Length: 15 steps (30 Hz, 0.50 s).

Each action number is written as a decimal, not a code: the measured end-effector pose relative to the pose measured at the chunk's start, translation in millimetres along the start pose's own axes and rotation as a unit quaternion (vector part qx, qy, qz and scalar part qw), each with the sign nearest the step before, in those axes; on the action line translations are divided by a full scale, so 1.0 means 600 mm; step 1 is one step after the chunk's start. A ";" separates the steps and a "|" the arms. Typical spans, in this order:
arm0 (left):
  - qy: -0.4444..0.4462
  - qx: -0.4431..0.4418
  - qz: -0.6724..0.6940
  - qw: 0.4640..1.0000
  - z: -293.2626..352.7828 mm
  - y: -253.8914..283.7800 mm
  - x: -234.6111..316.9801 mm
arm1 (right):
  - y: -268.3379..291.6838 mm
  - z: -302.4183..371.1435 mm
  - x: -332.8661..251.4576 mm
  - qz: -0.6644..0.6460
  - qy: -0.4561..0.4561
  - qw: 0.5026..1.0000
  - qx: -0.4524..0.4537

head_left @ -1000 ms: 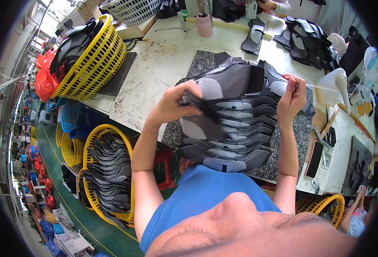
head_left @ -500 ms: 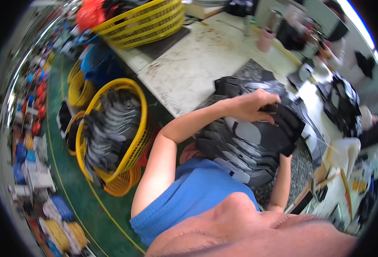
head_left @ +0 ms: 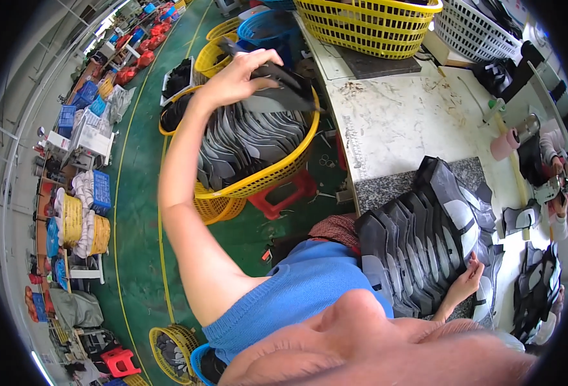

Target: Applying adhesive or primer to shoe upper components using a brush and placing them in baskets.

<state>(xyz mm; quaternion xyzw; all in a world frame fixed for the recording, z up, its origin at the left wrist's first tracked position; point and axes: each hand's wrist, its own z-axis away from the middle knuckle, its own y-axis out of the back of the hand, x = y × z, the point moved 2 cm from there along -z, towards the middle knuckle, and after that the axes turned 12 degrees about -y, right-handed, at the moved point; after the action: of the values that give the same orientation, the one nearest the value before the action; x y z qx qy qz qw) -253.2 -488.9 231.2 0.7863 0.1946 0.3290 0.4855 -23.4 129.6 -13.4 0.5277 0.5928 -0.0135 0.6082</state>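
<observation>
My left hand (head_left: 238, 80) reaches out over a yellow oval basket (head_left: 268, 172), its fingers closed around a black-and-grey shoe upper (head_left: 284, 90), perhaps more than one. Below it, many similar flat pieces (head_left: 242, 145) stand in overlapping rows inside that basket. On the worktable at my right, a fanned stack of shoe uppers (head_left: 412, 248) rests on a speckled stone slab (head_left: 387, 186). At the stack's right side, my right hand (head_left: 467, 282) pinches the edge of a grey-patched upper (head_left: 461, 225).
A second yellow basket (head_left: 367, 29) and a white basket (head_left: 474, 38) stand at the table's far end. A pink thread cone (head_left: 504, 145) is by the far right edge. Under the near basket is a red stool (head_left: 287, 193). At far right, another person's hands (head_left: 558, 183) work.
My left hand has swung from the stack on the table over to the yellow basket at left, carrying black-and-grey material. My view has turned left. My right hand stays by the stack.
</observation>
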 end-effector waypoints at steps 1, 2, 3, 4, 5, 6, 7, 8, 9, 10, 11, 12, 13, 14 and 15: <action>-0.047 -0.032 -0.134 0.989 0.019 0.003 -0.029 | 0.002 -0.001 -0.004 0.000 0.001 1.000 -0.001; -0.018 -0.124 -0.165 0.978 0.038 -0.001 -0.064 | 0.006 0.000 -0.007 0.002 -0.009 1.000 -0.003; 0.020 -0.180 -0.177 0.967 0.091 -0.002 -0.081 | -0.006 -0.018 -0.013 -0.009 -0.007 1.000 -0.024; 0.004 -0.238 -0.190 0.953 0.074 -0.031 -0.125 | 0.011 -0.006 0.002 -0.011 -0.013 1.000 -0.010; -0.022 -0.295 -0.206 0.933 0.067 -0.080 -0.181 | 0.021 0.003 0.004 -0.004 -0.035 0.999 -0.007; -0.028 -0.334 -0.190 0.923 0.079 -0.125 -0.206 | 0.028 0.005 -0.012 -0.006 -0.026 1.000 -0.008; -0.095 -0.242 -0.178 0.949 0.163 -0.162 -0.270 | 0.022 -0.003 -0.025 -0.032 -0.011 0.999 -0.016; 0.019 -0.380 -0.189 0.905 0.111 -0.205 -0.246 | 0.028 0.004 -0.011 -0.025 -0.035 0.999 -0.002; -0.023 -0.327 -0.263 0.908 0.160 -0.234 -0.264 | 0.022 0.001 -0.023 -0.038 -0.014 0.999 0.002; -0.060 -0.310 -0.326 0.891 0.166 -0.261 -0.258 | 0.019 0.001 -0.030 -0.075 -0.026 0.997 0.003; -0.043 -0.264 -0.286 0.920 0.110 -0.286 -0.212 | 0.035 0.007 -0.036 -0.085 -0.019 0.996 0.000; -0.013 -0.257 -0.262 0.930 0.060 -0.287 -0.137 | 0.052 0.013 -0.038 -0.061 -0.038 0.997 0.004; -0.042 -0.231 -0.267 0.934 0.030 -0.296 -0.098 | 0.062 0.019 -0.043 -0.091 -0.024 0.995 0.020; -0.108 -0.182 -0.207 0.955 -0.003 -0.299 -0.045 | 0.081 0.032 -0.061 -0.082 -0.060 0.995 0.011; -0.148 -0.150 -0.141 0.967 -0.042 -0.306 0.013 | 0.092 0.040 -0.074 -0.051 -0.028 0.998 0.037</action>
<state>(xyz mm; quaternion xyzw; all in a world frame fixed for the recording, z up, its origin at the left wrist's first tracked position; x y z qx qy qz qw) -262.9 -384.8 78.2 0.7090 0.1776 0.1629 0.6628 16.0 111.2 47.3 0.5183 0.6010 -0.0817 0.6029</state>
